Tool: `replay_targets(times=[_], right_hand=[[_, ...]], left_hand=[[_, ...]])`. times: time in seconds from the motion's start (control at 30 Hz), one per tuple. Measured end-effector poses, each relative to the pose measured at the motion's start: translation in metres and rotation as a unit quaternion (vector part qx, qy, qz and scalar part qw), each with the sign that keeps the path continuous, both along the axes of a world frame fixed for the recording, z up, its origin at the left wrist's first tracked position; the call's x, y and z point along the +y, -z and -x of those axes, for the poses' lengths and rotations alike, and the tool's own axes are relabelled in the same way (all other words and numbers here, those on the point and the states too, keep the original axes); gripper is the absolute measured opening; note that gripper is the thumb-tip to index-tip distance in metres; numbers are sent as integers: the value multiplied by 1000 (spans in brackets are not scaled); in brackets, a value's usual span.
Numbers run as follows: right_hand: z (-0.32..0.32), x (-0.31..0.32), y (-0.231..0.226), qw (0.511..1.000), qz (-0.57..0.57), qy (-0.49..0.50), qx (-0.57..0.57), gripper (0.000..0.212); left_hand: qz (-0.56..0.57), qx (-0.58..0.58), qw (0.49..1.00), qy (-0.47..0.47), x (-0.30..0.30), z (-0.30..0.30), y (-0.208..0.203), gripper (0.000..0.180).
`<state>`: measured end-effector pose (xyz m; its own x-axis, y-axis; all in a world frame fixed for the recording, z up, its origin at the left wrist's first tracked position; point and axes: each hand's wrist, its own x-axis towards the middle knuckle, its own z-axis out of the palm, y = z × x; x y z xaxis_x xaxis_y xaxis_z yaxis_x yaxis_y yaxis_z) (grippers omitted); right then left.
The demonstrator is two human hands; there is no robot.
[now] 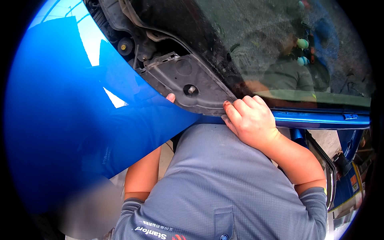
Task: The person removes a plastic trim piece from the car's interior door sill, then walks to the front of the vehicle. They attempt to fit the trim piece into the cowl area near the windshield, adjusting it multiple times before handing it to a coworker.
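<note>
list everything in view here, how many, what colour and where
car hood: 1, blue, left side
windshield: 1, dark with reflections, upper right
cowl cover: 1, dark grey, between hood and windshield
stud: 1, silvery, in the cowl cover's round hole
round part: 1, black with yellowish centre, upper left of the cowl cover
body strip: 1, blue, just below the windshield
curved strip: 1, black, lower right
further clutter: uncountable, mixed colours, lower right
shirt: 1, grey, lower centre
left hand: 1, bare, fingertip showing at the hood's edge, rest hidden
right hand: 1, bare, at the cowl cover's lower right corner
</note>
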<state>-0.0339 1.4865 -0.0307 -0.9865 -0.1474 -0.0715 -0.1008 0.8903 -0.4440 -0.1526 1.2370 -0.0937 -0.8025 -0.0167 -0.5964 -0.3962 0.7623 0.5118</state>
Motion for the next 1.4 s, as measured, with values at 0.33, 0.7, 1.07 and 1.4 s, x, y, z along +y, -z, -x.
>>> replay_targets(times=[0.33, 0.7, 1.07, 1.4], right_hand=[[-1, -4, 0, 1000, 7, -1, -5, 25], [-5, -1, -2, 999, 32, 4, -24, 29], [-12, -7, 0, 1000, -1, 11, 11, 27], [-2, -16, -6, 999, -18, -23, 36, 33]], left_hand=[[60, -101, 992, 44, 28, 14, -44, 65], [43, -38, 986, 157, 17, 23, -22, 42], [-296, -73, 951, -46, -11, 15, -1, 33], [-493, -158, 839, -165, -20, -7, 25, 26]])
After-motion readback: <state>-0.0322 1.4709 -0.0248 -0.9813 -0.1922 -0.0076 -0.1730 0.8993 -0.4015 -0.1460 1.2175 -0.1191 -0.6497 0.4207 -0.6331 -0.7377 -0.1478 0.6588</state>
